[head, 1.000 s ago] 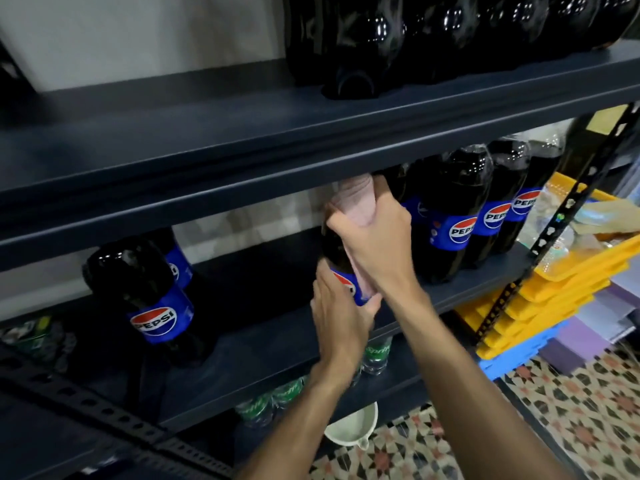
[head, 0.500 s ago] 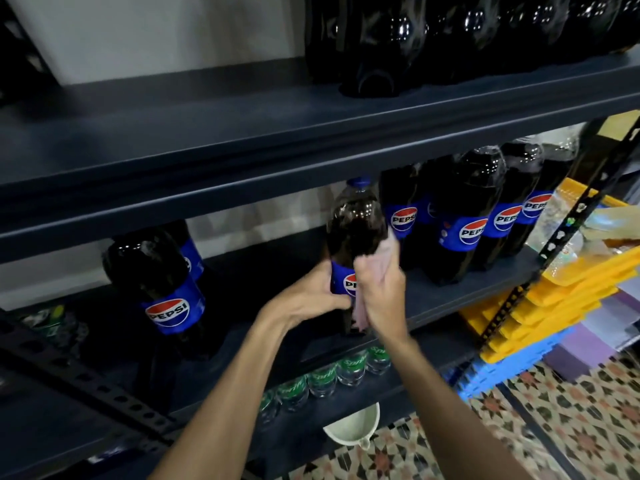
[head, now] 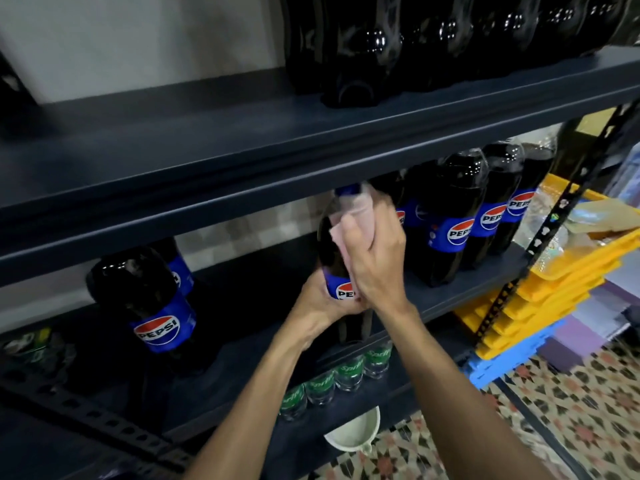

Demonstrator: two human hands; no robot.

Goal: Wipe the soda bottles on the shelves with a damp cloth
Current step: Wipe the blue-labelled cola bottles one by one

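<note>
Two bare hands meet on one large Pepsi bottle (head: 328,244), which stands upright on the middle shelf (head: 460,296) of a dark metal rack. The left hand (head: 318,306) wraps its fingers round the bottle at the blue label, probably to brace it so it neither turns nor tips under the rubbing. Just above that grip, the right hand (head: 377,265) clutches a pale pink cloth (head: 356,216) and presses it against the bottle's shoulder and neck. The blue cap (head: 346,190) peeks out over the cloth, close under the upper shelf (head: 242,150).

To the right of the hands, a row of matching Pepsi bottles (head: 450,223) waits at the back of the same shelf. To the left stand two more (head: 152,306), apart from the rest, perhaps already wiped. Below the grip, small green-labelled Sprite bottles (head: 346,372) line the next shelf down. Judging by the cloth's position, the wipe is at the bottle's top.
</note>
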